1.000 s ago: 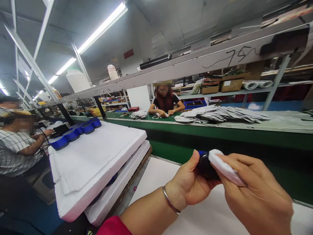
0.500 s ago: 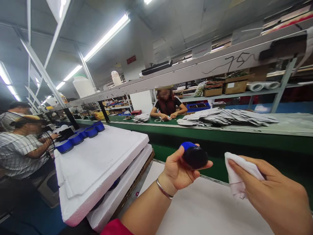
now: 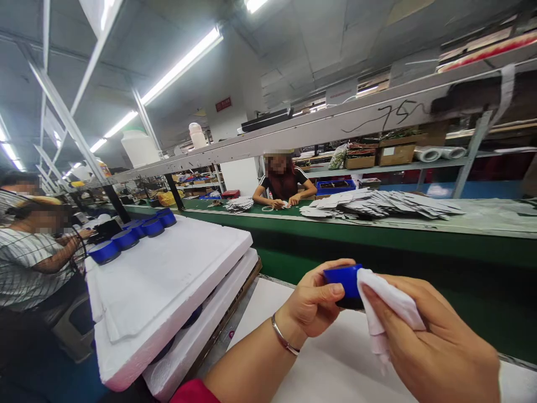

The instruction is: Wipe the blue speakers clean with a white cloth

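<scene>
Now the white cloth (image 3: 391, 292) met the blue-and-black cylinder (image 3: 342, 280), whereas half a second earlier they were apart; the cylinder had turned its blue side into view, so wiping contact seemed restored. Above the white-topped desk (image 3: 327, 369), the left hand (image 3: 314, 302) grasped the cylinder in its fingers; the right hand's (image 3: 440, 336) pinched the cloth, which hid the face it touched, probably an end.

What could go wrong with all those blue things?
The blue piece could slip, since the left hand holds it up in the air while the white cloth in the right hand touches it. The other blue pieces sit near the edge of the white foam, so a bump might knock one off.
</scene>
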Demonstrator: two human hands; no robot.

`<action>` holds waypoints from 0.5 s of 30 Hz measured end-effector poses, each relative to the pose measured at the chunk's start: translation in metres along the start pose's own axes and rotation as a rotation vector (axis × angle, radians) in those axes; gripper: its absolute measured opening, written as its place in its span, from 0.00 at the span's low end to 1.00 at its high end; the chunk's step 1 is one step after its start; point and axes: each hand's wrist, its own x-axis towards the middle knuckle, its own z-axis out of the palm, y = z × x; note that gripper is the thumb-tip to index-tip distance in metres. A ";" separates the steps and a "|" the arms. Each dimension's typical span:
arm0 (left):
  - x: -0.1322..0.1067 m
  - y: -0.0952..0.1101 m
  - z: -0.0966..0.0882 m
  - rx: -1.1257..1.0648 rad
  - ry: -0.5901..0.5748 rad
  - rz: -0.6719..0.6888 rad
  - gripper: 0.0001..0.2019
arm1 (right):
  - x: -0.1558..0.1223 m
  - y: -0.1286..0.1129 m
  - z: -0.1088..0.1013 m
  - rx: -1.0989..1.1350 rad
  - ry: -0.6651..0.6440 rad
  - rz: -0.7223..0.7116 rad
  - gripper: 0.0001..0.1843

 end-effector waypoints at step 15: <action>0.006 -0.009 0.000 -0.119 0.140 -0.104 0.42 | 0.031 0.039 0.002 -0.051 -0.015 0.349 0.38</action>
